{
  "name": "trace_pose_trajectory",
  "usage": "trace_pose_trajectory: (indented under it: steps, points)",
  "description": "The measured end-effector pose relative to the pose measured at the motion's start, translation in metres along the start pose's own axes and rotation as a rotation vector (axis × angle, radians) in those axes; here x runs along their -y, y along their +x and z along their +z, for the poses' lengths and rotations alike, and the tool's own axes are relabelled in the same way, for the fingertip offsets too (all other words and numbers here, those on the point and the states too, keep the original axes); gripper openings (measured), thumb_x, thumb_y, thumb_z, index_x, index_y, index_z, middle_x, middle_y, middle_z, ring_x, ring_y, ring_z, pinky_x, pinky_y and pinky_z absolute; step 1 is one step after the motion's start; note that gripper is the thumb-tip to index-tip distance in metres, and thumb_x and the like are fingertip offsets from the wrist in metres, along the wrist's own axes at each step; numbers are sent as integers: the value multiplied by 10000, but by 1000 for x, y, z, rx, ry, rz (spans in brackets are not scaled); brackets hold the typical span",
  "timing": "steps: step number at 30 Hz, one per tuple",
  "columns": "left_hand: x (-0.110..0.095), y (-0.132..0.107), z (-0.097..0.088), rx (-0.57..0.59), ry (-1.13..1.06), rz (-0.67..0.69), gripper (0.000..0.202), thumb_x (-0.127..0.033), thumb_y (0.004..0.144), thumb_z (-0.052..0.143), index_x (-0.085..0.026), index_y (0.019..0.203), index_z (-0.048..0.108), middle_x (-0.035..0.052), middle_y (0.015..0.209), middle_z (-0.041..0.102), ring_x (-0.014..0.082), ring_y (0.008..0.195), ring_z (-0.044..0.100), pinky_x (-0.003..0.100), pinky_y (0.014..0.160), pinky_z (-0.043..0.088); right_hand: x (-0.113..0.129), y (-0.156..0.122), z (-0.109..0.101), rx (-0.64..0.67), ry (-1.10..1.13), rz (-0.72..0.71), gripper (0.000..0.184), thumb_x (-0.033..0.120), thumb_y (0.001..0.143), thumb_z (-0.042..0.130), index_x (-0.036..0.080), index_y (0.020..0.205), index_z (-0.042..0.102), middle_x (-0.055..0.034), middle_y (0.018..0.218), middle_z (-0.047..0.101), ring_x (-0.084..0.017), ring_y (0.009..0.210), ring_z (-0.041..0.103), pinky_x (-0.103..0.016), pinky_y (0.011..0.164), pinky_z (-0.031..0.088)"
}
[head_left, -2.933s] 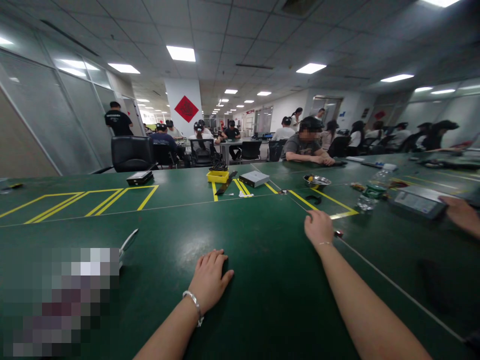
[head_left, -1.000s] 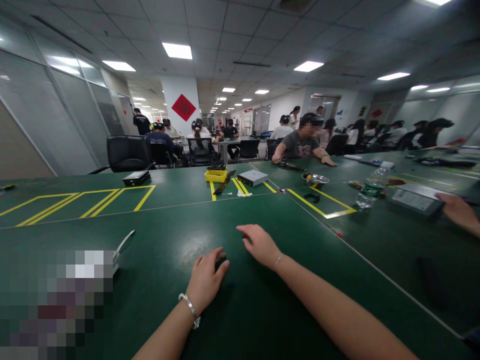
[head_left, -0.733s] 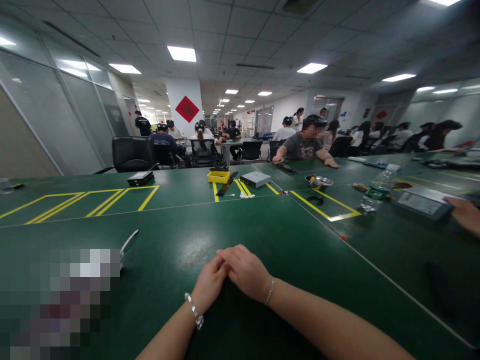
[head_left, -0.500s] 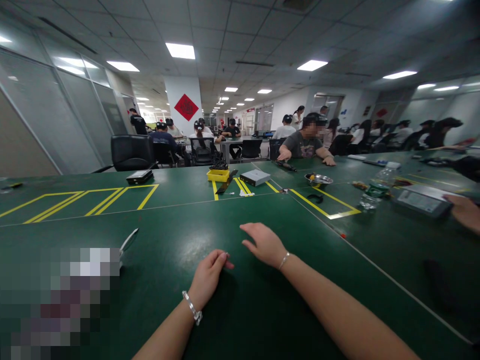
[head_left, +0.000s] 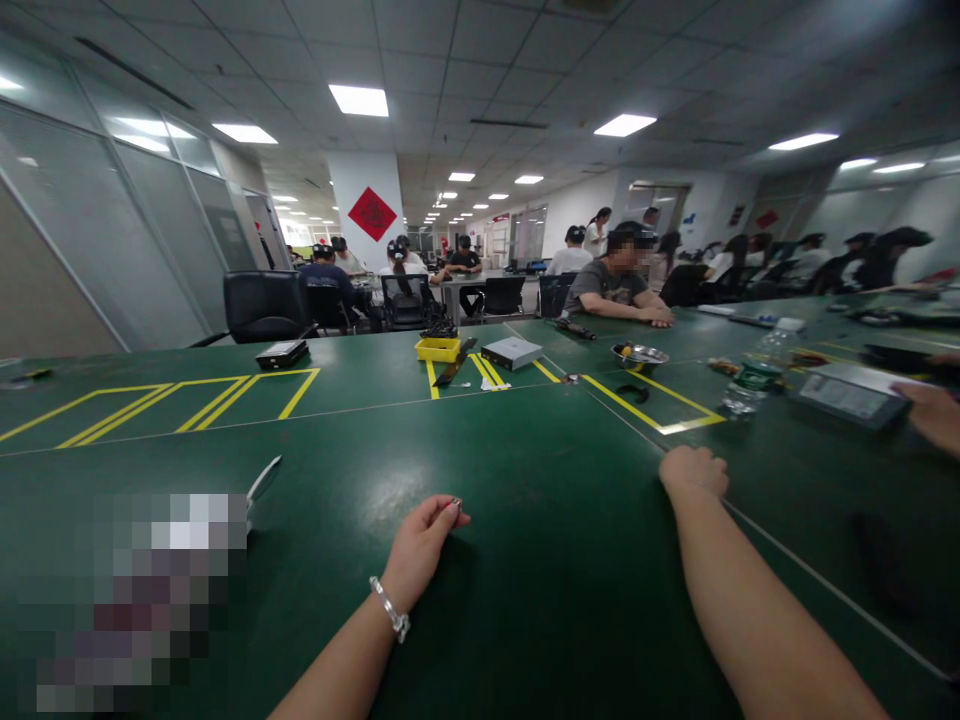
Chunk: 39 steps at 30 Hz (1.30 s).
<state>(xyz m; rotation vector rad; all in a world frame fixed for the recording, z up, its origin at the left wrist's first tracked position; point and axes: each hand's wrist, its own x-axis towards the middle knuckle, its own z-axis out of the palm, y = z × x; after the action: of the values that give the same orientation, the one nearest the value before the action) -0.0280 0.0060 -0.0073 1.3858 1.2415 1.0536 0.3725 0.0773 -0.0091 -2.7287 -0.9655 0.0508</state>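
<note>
My left hand (head_left: 424, 535) is closed in a pinch above the green table (head_left: 540, 610), with a bracelet on its wrist. A small shiny piece (head_left: 456, 503) shows between thumb and forefinger, too small to name. Farther out to the right, my right hand (head_left: 694, 472) is low over the tabletop by the pale seam line, back up. Its fingers are curled under, and whatever is beneath them is hidden. Nearest to it are a yellow tape outline (head_left: 694, 424) and a clear plastic bottle (head_left: 752, 378) with a green label.
A metal bowl (head_left: 639, 356) and a grey metal box (head_left: 512, 351) stand farther back, near a yellow tray (head_left: 438, 349). At right, another person's hand (head_left: 934, 415) touches a larger metal box (head_left: 851, 393). A blurred-out object (head_left: 142, 600) lies at left. Across the table sits a person (head_left: 619, 285).
My right hand has moved from beside my left hand out to the right, over the spot where a small red thing lay. My left hand has barely moved. The person opposite has brought their hands together.
</note>
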Motion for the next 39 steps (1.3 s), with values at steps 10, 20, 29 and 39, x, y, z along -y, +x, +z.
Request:
trace_pose_trajectory:
  steps: [10, 20, 29, 39]
  points:
    - [2, 3, 1, -17, -247, -4, 329, -272, 622, 638, -142, 908, 542, 80, 896, 665, 171, 867, 605, 298, 798, 436, 35, -32, -12, -93, 119, -492, 325, 132, 800, 335, 99, 1006, 584, -192, 1016, 546, -242, 965, 475, -345, 769, 345]
    - [3, -1, 1, -75, 234, 195, 233, -246, 729, 506, -194, 947, 571, 20, 834, 653, 148, 732, 586, 292, 699, 432, 118, -150, 23, 177, 285, -1068, 175, 86, 754, 446, 173, 791, 592, -62, 845, 569, -135, 731, 497, -254, 673, 360]
    - [3, 2, 0, -185, 343, 213, 145, -233, 695, 516, -190, 805, 601, -10, 690, 604, 132, 600, 532, 251, 579, 393, 138, -218, 29, 1205, 1170, -484, 70, 121, 583, 611, 127, 650, 593, -1, 592, 567, -62, 504, 465, -236, 580, 381]
    - [3, 1, -2, -230, 318, 192, 211, -312, 696, 537, -186, 852, 604, -13, 701, 592, 127, 582, 514, 254, 572, 391, 132, -223, 33, 1249, 1337, -502, 328, 344, 519, 724, 143, 681, 523, 25, 546, 542, -60, 460, 452, -213, 472, 327]
